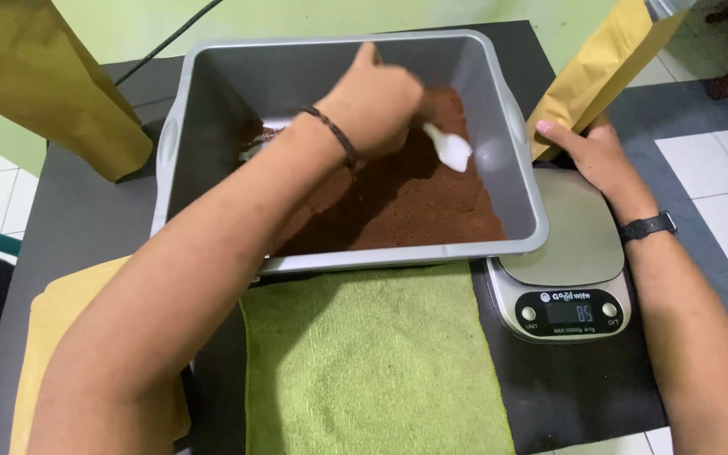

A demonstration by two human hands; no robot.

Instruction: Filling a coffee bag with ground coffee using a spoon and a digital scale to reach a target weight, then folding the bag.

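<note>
The left hand grips a small white scoop over reddish-brown powder in a grey tub. The right hand wraps around a tall yellow bag.

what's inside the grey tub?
The grey tub holds reddish-brown powder, heaped toward its right side, and a white scoop gripped by the left hand. That hand and forearm cover part of the powder and the tub's floor.

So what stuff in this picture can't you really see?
- Head view: the white scoop handle is hidden inside the left hand.
- The yellow pouch on the scale is cut off by the top edge; the right hand covers its base.
- The grey tub hides the brown powder's depth.
</note>
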